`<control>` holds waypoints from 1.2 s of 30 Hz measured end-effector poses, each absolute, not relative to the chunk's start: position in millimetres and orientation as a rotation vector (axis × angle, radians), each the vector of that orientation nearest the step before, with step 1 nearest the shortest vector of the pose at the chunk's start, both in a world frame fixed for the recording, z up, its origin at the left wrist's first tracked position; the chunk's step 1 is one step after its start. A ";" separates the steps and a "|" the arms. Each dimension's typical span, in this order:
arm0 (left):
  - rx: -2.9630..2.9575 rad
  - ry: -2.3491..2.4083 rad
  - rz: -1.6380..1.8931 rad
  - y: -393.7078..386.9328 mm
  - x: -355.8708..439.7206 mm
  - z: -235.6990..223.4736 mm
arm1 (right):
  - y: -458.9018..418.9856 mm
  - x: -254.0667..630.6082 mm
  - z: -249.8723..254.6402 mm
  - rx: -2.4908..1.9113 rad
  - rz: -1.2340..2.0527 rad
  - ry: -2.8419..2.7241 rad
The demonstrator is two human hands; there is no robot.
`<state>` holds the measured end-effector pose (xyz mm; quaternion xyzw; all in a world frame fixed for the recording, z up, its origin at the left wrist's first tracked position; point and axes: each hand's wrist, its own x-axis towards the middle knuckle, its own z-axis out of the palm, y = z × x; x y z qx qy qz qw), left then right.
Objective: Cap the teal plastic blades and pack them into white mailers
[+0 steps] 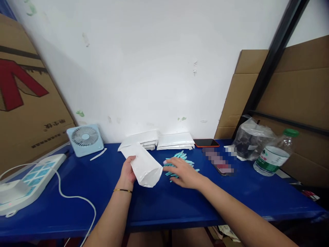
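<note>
My left hand grips a white padded mailer along its left edge, thumb on the upper face. The mailer is tilted, and its wider end, which looks like its mouth, faces me; what is inside cannot be seen. My right hand hovers over or rests on a pile of thin light blue sticks, fingers spread, with no stick visibly held. Part of the pile is hidden under that hand. Behind them, a left stack of white mailers and a right stack of white mailers lie against the wall.
A blue fan and a paper strip are at the left, near a corded power strip. Toward the right lie a phone, a blurred-out flat object, a bagged cup and a water bottle.
</note>
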<state>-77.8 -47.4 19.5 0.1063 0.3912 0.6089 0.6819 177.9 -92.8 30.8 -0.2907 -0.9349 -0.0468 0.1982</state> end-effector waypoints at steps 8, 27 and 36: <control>0.374 1.150 1.090 -58.3 -99.3 10.5 | -100.7 124.1 13.9 -0.667 -0.128 -2.543; 2.131 1.630 0.636 -182.4 -108.8 2.2 | -105.7 114.4 6.4 -0.839 0.677 -2.555; 2.073 1.834 0.560 -175.6 -104.3 -1.5 | -99.6 102.9 7.1 -1.154 0.823 -2.455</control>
